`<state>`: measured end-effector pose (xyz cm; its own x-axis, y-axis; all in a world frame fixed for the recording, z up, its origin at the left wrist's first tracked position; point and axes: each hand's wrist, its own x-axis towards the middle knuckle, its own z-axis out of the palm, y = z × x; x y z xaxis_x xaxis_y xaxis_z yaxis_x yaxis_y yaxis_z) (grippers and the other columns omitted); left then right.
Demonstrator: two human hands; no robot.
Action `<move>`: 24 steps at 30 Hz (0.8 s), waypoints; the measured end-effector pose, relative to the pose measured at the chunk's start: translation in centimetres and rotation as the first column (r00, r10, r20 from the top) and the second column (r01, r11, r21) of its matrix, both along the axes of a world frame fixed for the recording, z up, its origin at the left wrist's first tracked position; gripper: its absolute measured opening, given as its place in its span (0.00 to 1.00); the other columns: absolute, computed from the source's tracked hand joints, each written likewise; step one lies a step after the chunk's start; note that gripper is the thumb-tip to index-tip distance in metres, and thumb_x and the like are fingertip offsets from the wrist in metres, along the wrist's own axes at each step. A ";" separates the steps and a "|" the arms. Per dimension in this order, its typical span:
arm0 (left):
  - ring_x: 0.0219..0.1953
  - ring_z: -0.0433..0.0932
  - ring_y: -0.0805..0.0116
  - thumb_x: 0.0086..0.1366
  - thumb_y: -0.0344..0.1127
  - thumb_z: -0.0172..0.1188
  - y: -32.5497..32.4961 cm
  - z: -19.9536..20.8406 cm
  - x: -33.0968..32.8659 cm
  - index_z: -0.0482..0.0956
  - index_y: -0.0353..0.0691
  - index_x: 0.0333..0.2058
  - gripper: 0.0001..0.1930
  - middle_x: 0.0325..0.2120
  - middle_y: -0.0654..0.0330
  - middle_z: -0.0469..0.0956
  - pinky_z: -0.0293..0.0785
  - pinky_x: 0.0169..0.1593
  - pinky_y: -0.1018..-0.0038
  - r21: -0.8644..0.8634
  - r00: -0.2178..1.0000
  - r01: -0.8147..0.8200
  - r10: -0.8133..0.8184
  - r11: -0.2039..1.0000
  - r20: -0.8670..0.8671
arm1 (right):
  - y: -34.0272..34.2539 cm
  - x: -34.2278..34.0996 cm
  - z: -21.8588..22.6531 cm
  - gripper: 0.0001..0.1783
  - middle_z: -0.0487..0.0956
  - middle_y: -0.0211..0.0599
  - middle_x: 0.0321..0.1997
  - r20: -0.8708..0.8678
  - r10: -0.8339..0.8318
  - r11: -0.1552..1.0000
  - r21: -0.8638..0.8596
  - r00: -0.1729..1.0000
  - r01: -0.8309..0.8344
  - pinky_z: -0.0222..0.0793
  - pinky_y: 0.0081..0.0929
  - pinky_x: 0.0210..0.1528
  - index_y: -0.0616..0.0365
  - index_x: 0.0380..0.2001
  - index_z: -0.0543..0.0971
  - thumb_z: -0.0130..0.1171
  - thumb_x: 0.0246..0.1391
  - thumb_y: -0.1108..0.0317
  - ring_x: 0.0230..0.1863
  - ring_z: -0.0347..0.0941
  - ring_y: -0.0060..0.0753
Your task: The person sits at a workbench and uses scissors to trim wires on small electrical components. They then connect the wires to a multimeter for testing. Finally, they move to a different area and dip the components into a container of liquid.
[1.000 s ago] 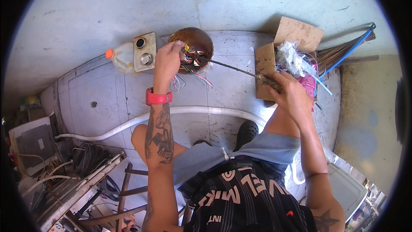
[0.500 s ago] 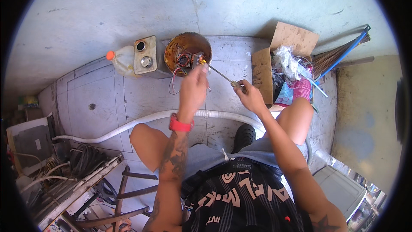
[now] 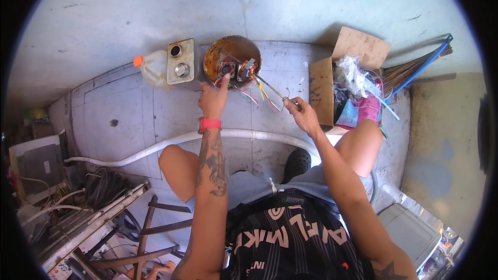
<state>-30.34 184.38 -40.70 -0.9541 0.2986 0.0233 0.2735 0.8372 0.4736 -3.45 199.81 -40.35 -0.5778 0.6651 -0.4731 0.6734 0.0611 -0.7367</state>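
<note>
My left hand [image 3: 212,98] reaches to the near rim of a rusty round metal pot [image 3: 209,62]. Its fingers are apart, one fingertip at a small motor stator [image 3: 225,68] inside the pot; I cannot tell whether it touches. In my right hand [image 3: 305,116] is a screwdriver-like tool [image 3: 272,88] with a long thin shaft, slanting up and left. The shaft's far end meets a second stator [image 3: 248,69] with copper windings, at the pot's right side. Coloured wires [image 3: 261,92] trail from the stators over the near rim.
Left of the pot stand a square metal can [image 3: 180,62] and a clear plastic jug [image 3: 154,69] with an orange cap. A cardboard box [image 3: 320,91] with plastic bags is at right, beside a broom [image 3: 415,67]. A white hose [image 3: 176,142] crosses the floor before me.
My left hand has left the second stator and moved left and down to the pot's near rim. The second stator and its wires now show plainly. My right hand keeps hold of the tool.
</note>
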 end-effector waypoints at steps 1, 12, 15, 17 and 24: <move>0.49 0.83 0.42 0.70 0.55 0.62 0.8 -0.4 -0.2 0.76 0.29 0.51 0.29 0.48 0.36 0.81 0.77 0.48 0.53 -0.014 0.992 -0.027 0.028 1.000 0.122 | -0.2 -0.1 -0.1 0.33 0.80 0.38 0.32 -0.007 -0.012 1.000 0.005 1.000 0.012 0.69 0.31 0.43 0.59 0.45 0.82 0.61 0.62 0.35 0.35 0.74 0.32; 0.46 0.85 0.56 0.76 0.40 0.56 -3.2 0.0 -4.6 0.77 0.34 0.45 0.13 0.42 0.45 0.83 0.85 0.47 0.62 0.334 0.428 -0.268 -0.199 0.904 0.882 | -1.1 -0.2 -3.3 0.28 0.81 0.52 0.37 -0.115 0.042 0.977 0.213 0.992 -0.017 0.71 0.43 0.46 0.59 0.53 0.78 0.56 0.69 0.43 0.40 0.77 0.51; 0.45 0.85 0.56 0.77 0.42 0.53 -2.8 0.5 -5.1 0.79 0.35 0.44 0.15 0.42 0.46 0.84 0.84 0.46 0.62 0.292 0.517 -0.139 -0.183 0.946 0.836 | -1.1 -0.6 -3.6 0.27 0.78 0.49 0.37 -0.125 0.092 0.978 0.199 0.988 -0.066 0.70 0.40 0.48 0.60 0.55 0.76 0.53 0.72 0.46 0.40 0.74 0.45; 0.44 0.85 0.53 0.77 0.45 0.51 -2.2 0.6 -5.2 0.81 0.34 0.41 0.19 0.40 0.46 0.85 0.82 0.45 0.62 0.134 0.587 -0.070 -0.068 0.989 0.806 | -1.3 -0.7 -3.6 0.26 0.77 0.46 0.37 -0.100 0.083 0.996 0.047 0.992 -0.078 0.70 0.37 0.48 0.60 0.55 0.76 0.52 0.73 0.46 0.40 0.73 0.40; 0.41 0.83 0.41 0.77 0.52 0.47 -1.3 2.4 -5.1 0.86 0.37 0.34 0.26 0.32 0.44 0.85 0.75 0.45 0.53 0.049 0.909 0.272 -0.273 0.961 0.314 | -1.5 -0.5 -3.4 0.27 0.74 0.32 0.34 -0.124 0.031 0.988 -0.147 0.992 -0.049 0.67 0.27 0.46 0.59 0.53 0.76 0.51 0.73 0.43 0.38 0.67 0.27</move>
